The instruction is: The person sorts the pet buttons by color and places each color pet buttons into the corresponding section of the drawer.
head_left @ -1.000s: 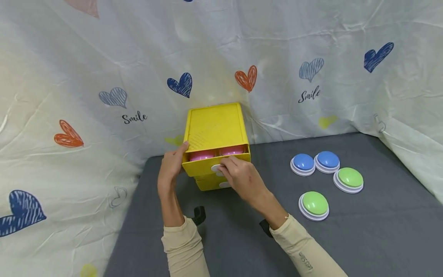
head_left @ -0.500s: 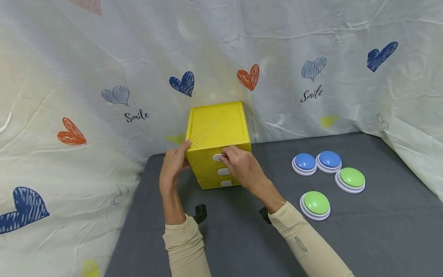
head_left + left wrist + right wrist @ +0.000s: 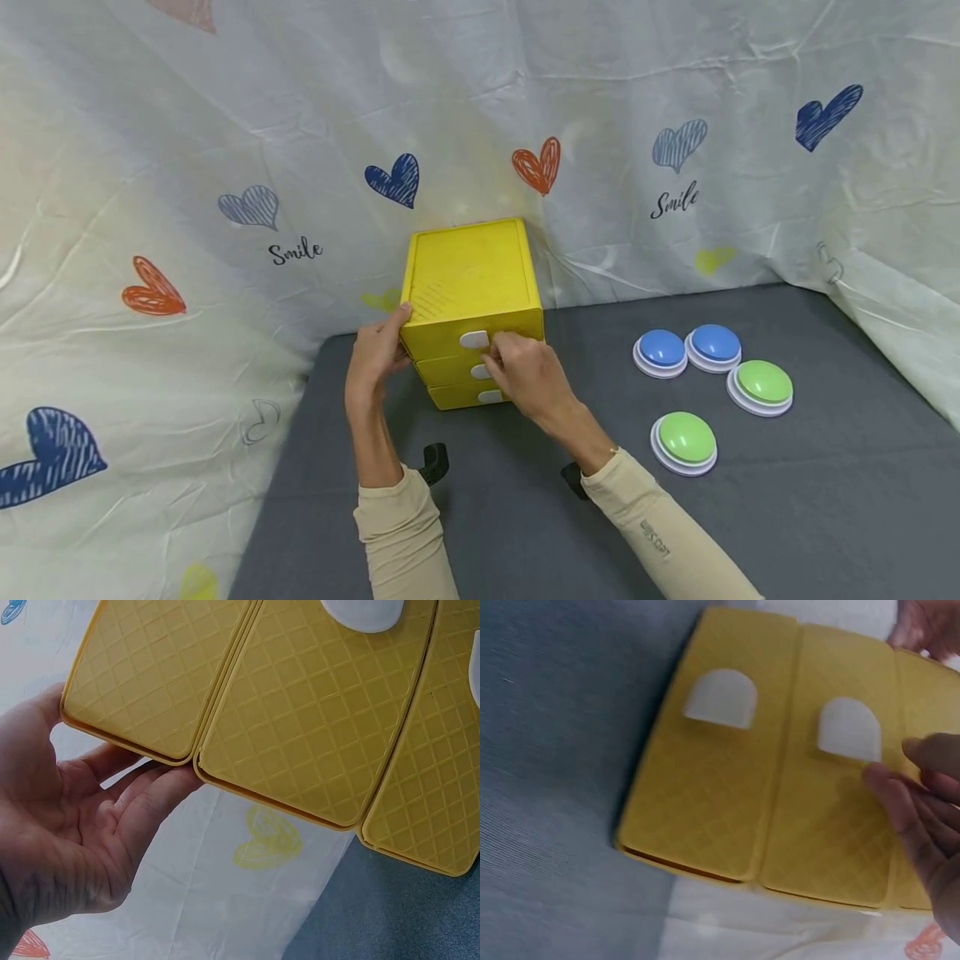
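A yellow three-drawer cabinet (image 3: 472, 275) stands at the back of the table, all drawers pushed in. Each drawer front has a white rounded handle, such as the top handle (image 3: 474, 339) and the middle handle (image 3: 849, 729). My left hand (image 3: 375, 354) holds the cabinet's upper left corner, thumb on the top edge and the other fingers (image 3: 154, 799) against the side. My right hand (image 3: 528, 373) is in front of the drawers, fingers loosely bent, thumb and forefinger apart. One fingertip is right at the edge of the middle handle in the right wrist view.
On the dark grey table (image 3: 510, 517) to the right are two blue push buttons (image 3: 662, 348) and two green push buttons (image 3: 687, 438), each on a white base. A white sheet with printed hearts (image 3: 393, 181) hangs behind the cabinet.
The top drawer, partly out with pink domes showing inside, has been pushed in. My right hand has let go of the top handle and moved down towards the middle one. The left hand stays put.
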`<state>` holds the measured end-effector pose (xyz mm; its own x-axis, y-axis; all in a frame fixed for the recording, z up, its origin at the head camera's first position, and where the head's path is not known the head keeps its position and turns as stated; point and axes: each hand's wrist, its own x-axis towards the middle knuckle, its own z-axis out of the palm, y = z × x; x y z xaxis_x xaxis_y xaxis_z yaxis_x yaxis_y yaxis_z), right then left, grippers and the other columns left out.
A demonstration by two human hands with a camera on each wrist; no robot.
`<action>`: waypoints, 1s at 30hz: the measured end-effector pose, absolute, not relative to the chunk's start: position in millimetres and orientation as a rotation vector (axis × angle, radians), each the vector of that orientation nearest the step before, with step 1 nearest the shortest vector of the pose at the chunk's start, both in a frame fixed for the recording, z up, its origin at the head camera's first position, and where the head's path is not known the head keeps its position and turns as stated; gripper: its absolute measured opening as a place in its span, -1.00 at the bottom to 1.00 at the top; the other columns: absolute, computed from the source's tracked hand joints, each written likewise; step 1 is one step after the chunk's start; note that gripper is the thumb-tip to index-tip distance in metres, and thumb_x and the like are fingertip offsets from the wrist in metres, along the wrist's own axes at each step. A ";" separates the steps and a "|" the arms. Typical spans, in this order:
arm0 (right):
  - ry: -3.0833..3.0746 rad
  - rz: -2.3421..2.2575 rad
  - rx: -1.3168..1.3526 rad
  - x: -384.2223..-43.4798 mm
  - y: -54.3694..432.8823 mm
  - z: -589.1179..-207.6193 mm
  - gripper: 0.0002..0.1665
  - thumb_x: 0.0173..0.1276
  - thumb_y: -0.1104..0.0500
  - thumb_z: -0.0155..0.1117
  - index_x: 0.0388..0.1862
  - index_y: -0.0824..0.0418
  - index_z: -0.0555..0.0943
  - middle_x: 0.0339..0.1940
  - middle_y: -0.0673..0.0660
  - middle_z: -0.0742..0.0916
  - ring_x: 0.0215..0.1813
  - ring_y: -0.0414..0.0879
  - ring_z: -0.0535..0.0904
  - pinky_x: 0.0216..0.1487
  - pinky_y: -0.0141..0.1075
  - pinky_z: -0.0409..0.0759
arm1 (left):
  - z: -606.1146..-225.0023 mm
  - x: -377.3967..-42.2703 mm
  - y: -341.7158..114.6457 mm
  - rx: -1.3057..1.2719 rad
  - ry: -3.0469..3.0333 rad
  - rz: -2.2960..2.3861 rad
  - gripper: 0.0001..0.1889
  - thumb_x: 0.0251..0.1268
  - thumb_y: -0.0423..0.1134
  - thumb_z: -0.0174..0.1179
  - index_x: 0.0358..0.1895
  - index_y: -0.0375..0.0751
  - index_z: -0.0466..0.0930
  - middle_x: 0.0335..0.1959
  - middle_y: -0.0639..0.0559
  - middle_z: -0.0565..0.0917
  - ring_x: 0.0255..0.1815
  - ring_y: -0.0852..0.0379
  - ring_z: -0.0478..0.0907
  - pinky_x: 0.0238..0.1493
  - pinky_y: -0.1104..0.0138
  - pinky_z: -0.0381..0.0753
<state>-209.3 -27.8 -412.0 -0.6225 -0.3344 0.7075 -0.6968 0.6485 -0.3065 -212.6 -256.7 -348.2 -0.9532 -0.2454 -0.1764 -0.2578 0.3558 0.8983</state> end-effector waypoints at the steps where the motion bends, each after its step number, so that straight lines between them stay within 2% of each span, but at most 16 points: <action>1: -2.284 0.747 0.801 -208.2 -28.3 -414.8 -0.77 0.40 0.21 0.48 -0.40 0.19 0.59 -0.55 0.04 0.64 -0.59 -0.18 0.52 -0.55 -0.37 0.46 | -348.0 -212.4 -256.7 -0.483 2.575 1.713 -0.36 0.53 0.36 0.00 -0.04 -0.22 0.66 -0.70 0.26 0.54 -0.41 0.32 0.60 -0.08 0.39 0.64; 2: -2.314 0.736 0.806 -207.2 -28.8 -417.4 -0.81 0.40 0.21 0.48 -0.39 0.18 0.63 -0.53 0.03 0.67 -0.57 -0.19 0.54 -0.54 -0.37 0.48 | -347.8 -212.1 -257.0 -0.485 2.575 1.710 -0.33 0.53 0.36 -0.01 0.05 -0.24 0.66 -0.67 0.26 0.57 -0.36 0.33 0.64 -0.08 0.40 0.64; 4: -2.362 0.722 0.819 -205.7 -30.0 -421.2 -0.90 0.41 0.21 0.47 -0.30 0.18 0.72 -0.47 0.04 0.73 -0.52 -0.17 0.61 -0.49 -0.34 0.56 | -347.7 -211.6 -257.2 -0.491 2.568 1.716 -0.31 0.54 0.36 -0.01 0.11 -0.27 0.64 -0.70 0.24 0.52 -0.35 0.30 0.64 -0.09 0.41 0.64; 8: -2.408 0.690 0.819 -205.0 -31.8 -422.7 -0.95 0.42 0.26 0.42 -0.28 0.20 0.76 -0.45 0.05 0.75 -0.49 -0.13 0.65 -0.47 -0.29 0.60 | -347.9 -210.8 -257.2 -0.498 2.563 1.732 -0.38 0.53 0.36 0.00 -0.05 -0.19 0.64 -0.74 0.24 0.40 -0.42 0.29 0.57 -0.15 0.43 0.61; 11: -2.446 0.654 0.813 -203.7 -31.3 -419.2 -0.80 0.41 0.32 0.38 -0.45 0.18 0.68 -0.58 0.02 0.65 -0.58 -0.16 0.54 -0.55 -0.34 0.47 | -349.2 -211.0 -256.4 -0.497 2.563 1.742 -0.43 0.53 0.35 0.01 -0.32 -0.12 0.54 -0.78 0.24 0.30 -0.57 0.27 0.41 -0.24 0.41 0.56; 12: -2.462 0.648 0.814 -202.5 -30.7 -417.8 -0.74 0.41 0.34 0.37 -0.51 0.17 0.64 -0.62 0.01 0.60 -0.62 -0.17 0.48 -0.57 -0.37 0.39 | -349.4 -211.0 -255.9 -0.497 2.563 1.745 -0.45 0.52 0.35 0.02 -0.36 -0.08 0.53 -0.78 0.25 0.32 -0.58 0.28 0.40 -0.25 0.40 0.56; 16: -2.527 0.648 0.848 -193.0 -26.9 -411.2 -0.65 0.41 0.37 0.33 -0.59 0.15 0.55 -0.73 -0.01 0.45 -0.69 -0.24 0.28 -0.60 -0.44 0.15 | -350.5 -210.7 -254.4 -0.494 2.554 1.759 -0.45 0.52 0.34 0.04 -0.41 -0.06 0.51 -0.80 0.25 0.31 -0.64 0.27 0.35 -0.30 0.40 0.56; 22: -2.587 0.692 0.901 -175.8 -21.2 -403.8 -0.64 0.39 0.39 0.32 -0.61 0.14 0.55 -0.72 -0.09 0.35 -0.67 -0.29 0.21 -0.58 -0.45 0.10 | -349.8 -210.4 -253.0 -0.474 2.542 1.790 -0.42 0.51 0.35 0.06 -0.53 -0.04 0.41 -0.82 0.25 0.21 -0.73 0.26 0.17 -0.45 0.37 0.42; 26: -2.609 0.728 0.924 -168.0 -18.4 -399.9 -0.53 0.31 0.42 0.35 -0.69 0.08 0.42 -0.69 -0.14 0.21 -0.63 -0.29 0.10 -0.54 -0.43 0.02 | -348.7 -210.3 -252.4 -0.477 2.535 1.790 -0.42 0.51 0.36 0.06 -0.46 -0.08 0.46 -0.81 0.25 0.23 -0.71 0.26 0.18 -0.44 0.37 0.43; 30: -2.614 0.729 0.976 -159.4 -15.9 -395.5 -0.45 0.27 0.45 0.36 -0.70 0.02 0.30 -0.68 -0.14 0.14 -0.61 -0.29 0.03 -0.50 -0.43 -0.03 | -347.6 -210.1 -253.4 -0.515 2.541 1.766 -0.40 0.50 0.38 0.04 -0.24 -0.16 0.58 -0.78 0.24 0.32 -0.63 0.26 0.36 -0.34 0.38 0.55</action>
